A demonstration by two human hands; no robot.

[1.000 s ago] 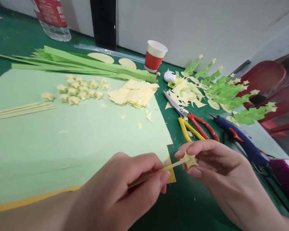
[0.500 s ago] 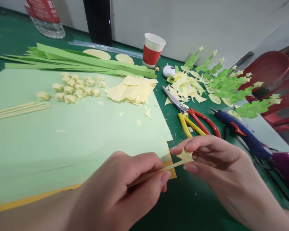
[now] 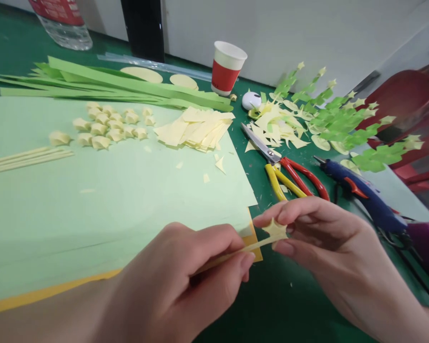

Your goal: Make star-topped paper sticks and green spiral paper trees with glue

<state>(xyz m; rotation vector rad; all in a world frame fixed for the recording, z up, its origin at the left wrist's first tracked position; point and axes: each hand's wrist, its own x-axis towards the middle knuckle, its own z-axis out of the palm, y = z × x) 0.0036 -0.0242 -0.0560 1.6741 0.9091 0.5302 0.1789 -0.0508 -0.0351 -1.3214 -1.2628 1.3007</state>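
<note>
Between thumb and fingers, my left hand (image 3: 200, 271) pinches a thin pale yellow paper stick (image 3: 255, 245) whose far end meets a small folded paper star (image 3: 274, 228). My right hand (image 3: 329, 252) holds that star between its thumb and fingertips. The stick touches the star's lower side; whether they are glued I cannot tell. Several puffy paper stars (image 3: 102, 126) lie on the light green sheets (image 3: 121, 200), near a stack of pale yellow paper pieces (image 3: 196, 128). More thin sticks (image 3: 28, 159) rest at the left.
Scissors (image 3: 271, 152) and other yellow handles (image 3: 280, 183) lie beyond my right hand, beside a blue glue gun (image 3: 364, 190). Green paper strips (image 3: 128, 88), a paper cup (image 3: 229, 69), paper scraps (image 3: 277, 124) and finished-looking leafy stems (image 3: 343, 121) stand or lie farther back. A bottle (image 3: 62, 24) is at upper left.
Both hands keep the stick and star at nearly the same place, the star tilting slightly. The background has shifted a little upward in the view.
</note>
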